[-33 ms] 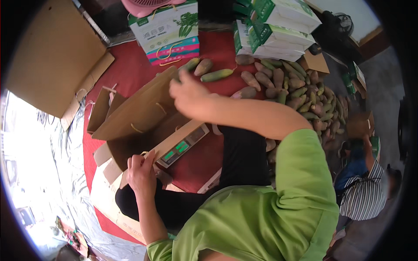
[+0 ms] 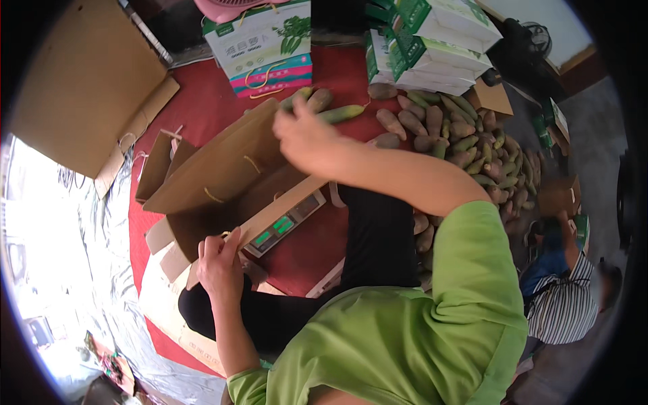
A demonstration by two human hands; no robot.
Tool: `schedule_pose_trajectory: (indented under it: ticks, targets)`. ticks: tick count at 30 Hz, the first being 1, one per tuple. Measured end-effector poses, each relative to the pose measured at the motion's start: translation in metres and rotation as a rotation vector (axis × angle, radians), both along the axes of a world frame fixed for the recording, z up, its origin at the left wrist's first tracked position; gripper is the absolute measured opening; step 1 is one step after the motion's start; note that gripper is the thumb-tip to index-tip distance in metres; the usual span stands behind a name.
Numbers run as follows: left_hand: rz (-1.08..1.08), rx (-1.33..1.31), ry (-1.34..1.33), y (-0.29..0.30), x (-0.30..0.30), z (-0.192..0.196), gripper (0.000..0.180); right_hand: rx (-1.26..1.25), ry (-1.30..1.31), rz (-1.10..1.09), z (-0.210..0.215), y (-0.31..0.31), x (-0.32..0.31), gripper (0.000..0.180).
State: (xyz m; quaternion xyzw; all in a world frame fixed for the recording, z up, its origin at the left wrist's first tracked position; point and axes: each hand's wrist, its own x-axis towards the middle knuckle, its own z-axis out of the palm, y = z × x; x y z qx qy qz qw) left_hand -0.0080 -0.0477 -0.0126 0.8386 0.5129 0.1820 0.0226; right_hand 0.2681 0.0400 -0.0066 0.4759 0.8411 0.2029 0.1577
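I sit on a red mat in a green shirt and black trousers. My left hand grips the near edge of an open brown cardboard box. The box rests on a flat scale with a lit green display. My right hand reaches over the box's far edge, with curled fingers on several long green and brown vegetables. Whether it grips one is hidden. A big heap of the same vegetables lies to the right.
Printed gift cartons stand at the back middle and back right. A large flat cardboard sheet lies at the left. Another person in a striped shirt sits at the lower right. Silvery plastic sheeting borders the mat.
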Motion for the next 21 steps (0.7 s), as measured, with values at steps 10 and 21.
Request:
schedule_pose_trajectory:
  ticks: [10,21]
  targets:
    - [0.151,-0.171,0.183,0.000,0.006,-0.005,0.041,-0.161,0.642,-0.359,-0.031,-0.010,0.078,0.049]
    - [0.225,-0.020,0.183,0.007,0.024,-0.027,0.043,-0.080,0.809,-0.402,-0.034,0.038,0.069,0.046]
